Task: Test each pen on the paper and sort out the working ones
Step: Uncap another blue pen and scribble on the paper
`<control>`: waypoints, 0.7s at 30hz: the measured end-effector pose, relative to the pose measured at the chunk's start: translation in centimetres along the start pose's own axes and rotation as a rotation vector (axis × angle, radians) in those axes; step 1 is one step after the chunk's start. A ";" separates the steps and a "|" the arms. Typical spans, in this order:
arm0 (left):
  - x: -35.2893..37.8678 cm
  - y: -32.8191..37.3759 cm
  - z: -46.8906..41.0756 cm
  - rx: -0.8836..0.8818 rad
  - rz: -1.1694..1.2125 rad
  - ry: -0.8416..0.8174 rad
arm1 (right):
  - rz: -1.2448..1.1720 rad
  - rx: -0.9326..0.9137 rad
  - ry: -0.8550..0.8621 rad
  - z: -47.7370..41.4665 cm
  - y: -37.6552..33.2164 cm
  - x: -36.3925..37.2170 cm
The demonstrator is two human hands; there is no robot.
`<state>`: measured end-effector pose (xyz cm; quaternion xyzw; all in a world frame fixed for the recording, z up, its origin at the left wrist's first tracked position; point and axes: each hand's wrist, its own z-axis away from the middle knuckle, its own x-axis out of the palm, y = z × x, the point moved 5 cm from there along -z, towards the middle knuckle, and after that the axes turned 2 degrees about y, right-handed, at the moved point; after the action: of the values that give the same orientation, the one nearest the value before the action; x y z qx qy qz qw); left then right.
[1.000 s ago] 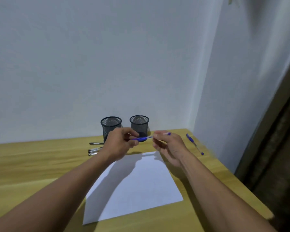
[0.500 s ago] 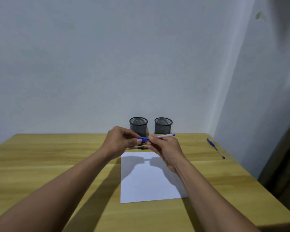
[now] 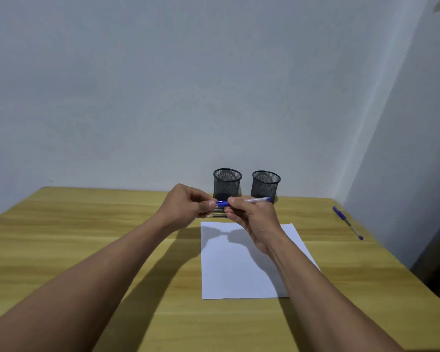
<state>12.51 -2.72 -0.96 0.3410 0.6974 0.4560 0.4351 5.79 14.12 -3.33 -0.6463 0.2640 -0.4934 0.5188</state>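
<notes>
Above the far edge of the white paper sheet (image 3: 239, 265), both hands hold one blue-capped pen (image 3: 241, 201) roughly level, off the desk (image 3: 87, 237). Left hand (image 3: 186, 207) has its grip closed on the blue cap end w/ thumb and fingertips; right hand (image 3: 252, 219) has its grip closed on the clear barrel just beside it, the blue tail end sticking out to the right. Behind the hands, 2 black mesh pen cups (image 3: 227, 182) (image 3: 266, 184) stand side by side near the wall, upright, apart from each other. A few more pens (image 3: 217, 214) lie on the desk under the hands, mostly hidden, count unclear. Another blue pen (image 3: 347, 222) lies alone near the right desk edge, well apart from the paper. Paper lies flat, center-right of desk, hand shadows across its top part.
</notes>
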 end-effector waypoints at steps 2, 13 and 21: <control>-0.1 -0.2 -0.2 0.002 -0.018 0.015 | -0.020 0.002 0.011 -0.1 0.3 0.1; -0.7 -0.3 -0.8 -0.006 -0.013 0.036 | -0.044 -0.026 -0.060 -0.5 0.7 1.0; -0.7 -1.2 -0.6 -0.150 0.129 -0.061 | -0.011 0.024 -0.054 -0.6 0.9 1.1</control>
<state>12.18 -3.94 -1.76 0.3654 0.6244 0.5235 0.4500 5.78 12.61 -3.72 -0.6546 0.2406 -0.4817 0.5306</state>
